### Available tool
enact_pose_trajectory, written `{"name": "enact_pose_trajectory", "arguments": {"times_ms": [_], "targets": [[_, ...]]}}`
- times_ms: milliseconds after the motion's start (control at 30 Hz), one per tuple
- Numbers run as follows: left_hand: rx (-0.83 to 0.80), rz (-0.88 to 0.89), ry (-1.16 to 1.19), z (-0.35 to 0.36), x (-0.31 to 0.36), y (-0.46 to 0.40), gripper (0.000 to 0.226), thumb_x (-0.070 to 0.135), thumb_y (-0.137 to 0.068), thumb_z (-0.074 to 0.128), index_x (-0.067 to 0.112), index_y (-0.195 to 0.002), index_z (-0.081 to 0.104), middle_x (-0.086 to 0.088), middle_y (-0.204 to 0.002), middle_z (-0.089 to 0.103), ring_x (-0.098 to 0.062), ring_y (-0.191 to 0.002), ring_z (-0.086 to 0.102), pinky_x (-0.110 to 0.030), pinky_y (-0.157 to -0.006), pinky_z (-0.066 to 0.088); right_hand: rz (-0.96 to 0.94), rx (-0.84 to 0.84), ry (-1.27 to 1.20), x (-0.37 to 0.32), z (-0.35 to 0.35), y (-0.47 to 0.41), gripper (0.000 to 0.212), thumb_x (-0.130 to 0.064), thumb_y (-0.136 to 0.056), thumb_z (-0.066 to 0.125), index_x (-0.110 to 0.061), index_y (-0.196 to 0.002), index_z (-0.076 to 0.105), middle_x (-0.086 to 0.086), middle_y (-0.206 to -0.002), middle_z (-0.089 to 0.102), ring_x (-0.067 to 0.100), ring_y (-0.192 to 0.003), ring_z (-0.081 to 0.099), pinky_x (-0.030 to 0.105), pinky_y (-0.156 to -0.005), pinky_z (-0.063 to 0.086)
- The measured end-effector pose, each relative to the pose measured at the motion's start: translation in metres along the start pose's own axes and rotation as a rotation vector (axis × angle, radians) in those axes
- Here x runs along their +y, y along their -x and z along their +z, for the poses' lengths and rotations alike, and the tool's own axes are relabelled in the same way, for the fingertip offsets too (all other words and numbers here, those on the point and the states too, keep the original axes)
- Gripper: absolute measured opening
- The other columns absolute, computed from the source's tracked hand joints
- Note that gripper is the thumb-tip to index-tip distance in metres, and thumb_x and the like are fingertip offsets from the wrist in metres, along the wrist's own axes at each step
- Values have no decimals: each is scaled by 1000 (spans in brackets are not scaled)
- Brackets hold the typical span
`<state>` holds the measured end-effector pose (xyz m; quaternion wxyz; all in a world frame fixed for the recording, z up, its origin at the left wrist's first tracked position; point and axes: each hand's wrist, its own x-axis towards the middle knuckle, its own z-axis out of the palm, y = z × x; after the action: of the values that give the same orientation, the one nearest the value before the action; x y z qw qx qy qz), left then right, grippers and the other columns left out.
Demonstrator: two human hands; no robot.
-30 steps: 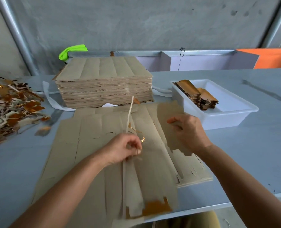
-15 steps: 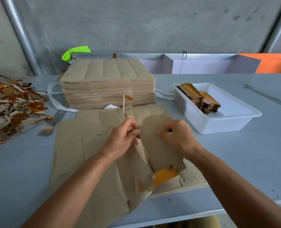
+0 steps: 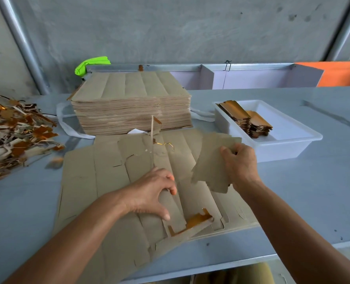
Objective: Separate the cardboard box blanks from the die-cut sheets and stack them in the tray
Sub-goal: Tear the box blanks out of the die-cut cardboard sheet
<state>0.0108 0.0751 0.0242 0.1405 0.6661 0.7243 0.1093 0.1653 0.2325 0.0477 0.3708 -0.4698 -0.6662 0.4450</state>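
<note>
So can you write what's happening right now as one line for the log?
right hand grips loose box blank | left hand pinches waste strip over die-cut sheet | tray holds stacked blanks

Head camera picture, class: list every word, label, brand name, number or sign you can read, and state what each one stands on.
None: no readable text shows anywhere in this view.
The die-cut sheets, the tall stack of sheets, the blank in the right hand, the blanks in the white tray and the scrap pile all show plain, unprinted surfaces.
</note>
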Motion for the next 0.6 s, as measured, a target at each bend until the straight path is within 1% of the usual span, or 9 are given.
{"name": "enact_pose_trajectory", "arguments": {"times_ms": [67, 100, 167, 233, 267, 400, 467, 533, 600], "targets": [[6, 0, -18, -1, -5, 1, 42, 21, -69, 79, 19, -108, 64, 6, -124, 42, -6, -117, 32, -7, -90, 26, -19, -13, -33, 3, -5, -2, 7, -6, -90, 50, -9, -91, 55, 11, -94, 61, 25, -79, 58, 34, -52, 51], [22, 2, -22, -2, -7, 2, 36, 14, -71, 77, 17, -105, 65, 4, -123, 45, -6, -114, 34, -6, -88, 26, -37, -40, -39, 4, -8, -1, 16, 0, -87, 48, -14, -94, 54, 8, -93, 58, 27, -82, 58, 34, -49, 50], [87, 10, -1, -6, -9, 4, 24, 2, -73, 72, 14, -93, 66, 1, -118, 51, -5, -108, 38, -1, -84, 26, -97, -124, -11, 7, -11, 2, 44, 6, -84, 45, -19, -120, 47, 5, -103, 52, 30, -92, 55, 33, -52, 49], [159, 25, 47, -11, -10, 6, 20, -4, -72, 71, 12, -82, 65, -1, -113, 55, -6, -106, 41, 0, -84, 26, -233, -187, 109, 5, -11, 4, 66, 10, -83, 41, -24, -139, 37, 3, -113, 48, 26, -99, 50, 35, -70, 48], [193, 37, 65, -13, -9, 7, 19, -6, -72, 71, 10, -80, 65, -2, -112, 55, -8, -107, 43, 0, -85, 26, -313, -212, 204, 1, -11, 5, 66, 12, -83, 41, -24, -139, 42, 5, -114, 51, 24, -98, 50, 29, -75, 45], [322, 109, 127, -16, -3, 6, 22, -14, -70, 67, 5, -81, 66, -5, -112, 56, -11, -110, 46, 0, -91, 26, -552, -358, 475, -18, 3, 20, 29, 2, -86, 53, -10, -103, 74, 9, -103, 71, 24, -94, 64, 20, -80, 43], [390, 129, 135, -15, 1, 3, 29, -14, -68, 69, 5, -90, 65, -5, -111, 56, -12, -109, 47, -9, -96, 31, -547, -488, 427, -23, 12, 30, 21, -6, -86, 56, -13, -83, 76, 3, -81, 73, 15, -75, 65, 21, -72, 48], [449, 123, 140, -13, 4, -1, 37, -11, -68, 70, 2, -101, 62, -6, -108, 56, -15, -106, 49, -19, -95, 37, -447, -643, 342, -27, 19, 36, 26, -27, -86, 64, -17, -62, 67, -7, -54, 62, 7, -50, 53, 20, -54, 45], [499, 102, 154, -10, 6, -5, 43, -9, -67, 73, 0, -108, 59, -8, -108, 56, -18, -103, 51, -20, -91, 39, -373, -726, 384, -25, 25, 39, 30, -37, -82, 70, -12, -65, 69, -3, -54, 59, 6, -47, 49, 16, -46, 41]]}}
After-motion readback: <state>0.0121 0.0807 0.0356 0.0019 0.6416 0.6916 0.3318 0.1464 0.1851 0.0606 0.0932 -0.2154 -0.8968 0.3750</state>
